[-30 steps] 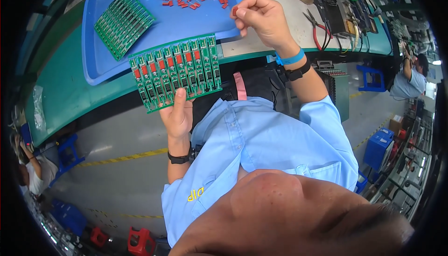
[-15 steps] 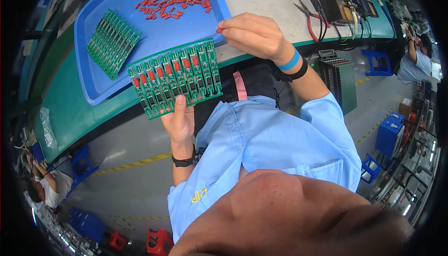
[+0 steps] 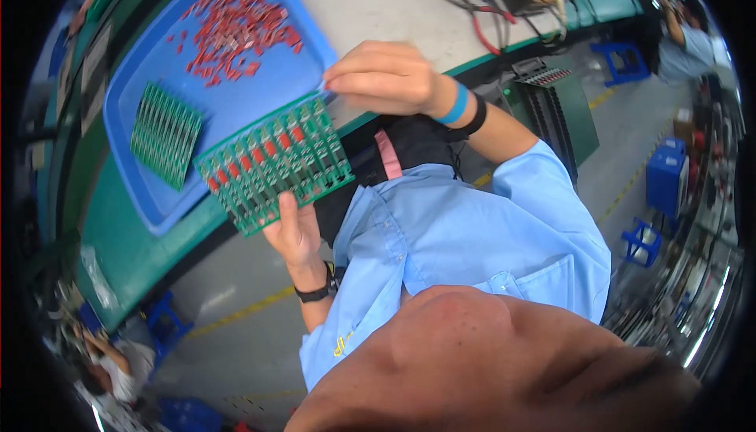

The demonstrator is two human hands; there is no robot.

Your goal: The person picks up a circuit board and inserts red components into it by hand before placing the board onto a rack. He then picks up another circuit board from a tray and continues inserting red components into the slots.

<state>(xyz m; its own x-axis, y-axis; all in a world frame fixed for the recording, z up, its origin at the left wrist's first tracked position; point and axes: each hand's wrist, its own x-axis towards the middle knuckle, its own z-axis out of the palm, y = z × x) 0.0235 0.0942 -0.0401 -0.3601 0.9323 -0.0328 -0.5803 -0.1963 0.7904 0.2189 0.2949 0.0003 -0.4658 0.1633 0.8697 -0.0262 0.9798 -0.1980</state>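
My left hand [image 3: 295, 231] grips a green circuit board panel [image 3: 276, 166] by its lower edge, thumb on top. The panel is tilted, divided into narrow strips, and several of them carry a red capacitor near the upper end. My right hand [image 3: 386, 79] is pinched at the panel's upper right corner. Its fingertips are blurred; the red capacitor seen between them earlier is now mostly hidden. Beyond the panel lies a blue tray [image 3: 236, 109] with a pile of loose red capacitors [image 3: 240, 26]. A second green panel [image 3: 165, 134] rests at the tray's left side.
Red-handled pliers [image 3: 482, 26] lie on the bench at the far right beside cables and dark equipment. A clear plastic bag [image 3: 98, 278] sits on the green bench edge at left. Blue stools [image 3: 618, 62] and co-workers [image 3: 681, 46] are farther off.
The view has shifted, so the bench and tray appear turned. My right hand has come close to the panel's upper right corner. The left hand keeps hold of the panel.
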